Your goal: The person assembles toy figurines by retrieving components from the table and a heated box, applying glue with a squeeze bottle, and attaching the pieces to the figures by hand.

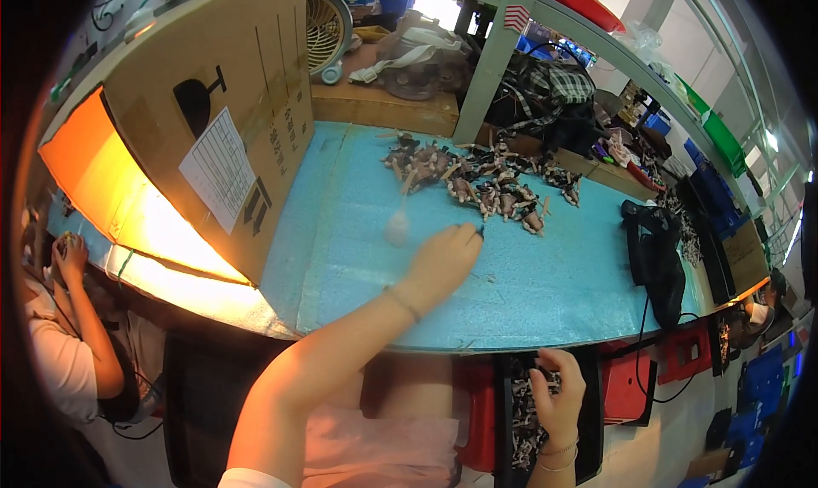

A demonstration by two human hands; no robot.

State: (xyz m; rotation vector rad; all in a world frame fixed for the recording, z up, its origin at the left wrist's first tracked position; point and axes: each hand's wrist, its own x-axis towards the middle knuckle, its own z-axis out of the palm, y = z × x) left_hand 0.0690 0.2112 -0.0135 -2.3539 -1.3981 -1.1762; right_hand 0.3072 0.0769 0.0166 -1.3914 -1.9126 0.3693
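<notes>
My left hand [445,262] reaches over the blue tabletop [358,283], its fingers closed at the tips around something small and dark that I cannot make out. Close to it stands a whitish translucent bottle [398,229] with a thin upright tip. Beyond the fingers lies a pile of small figures [503,190], dark and pale, heaped toward the back edge. Below the table's front edge my right hand [561,398] hovers over a black tray [588,450] of small dark and pale pieces [526,420]. Its thumb and fingers are apart, with nothing plainly held.
A tall cardboard box [281,79] stands at the left, lit orange inside. Behind the table are a fan [325,32] and a grey metal post [498,62]. A black bag-like thing [656,262] lies at right. Red stools [626,390] stand below. Another person [72,334] sits at far left.
</notes>
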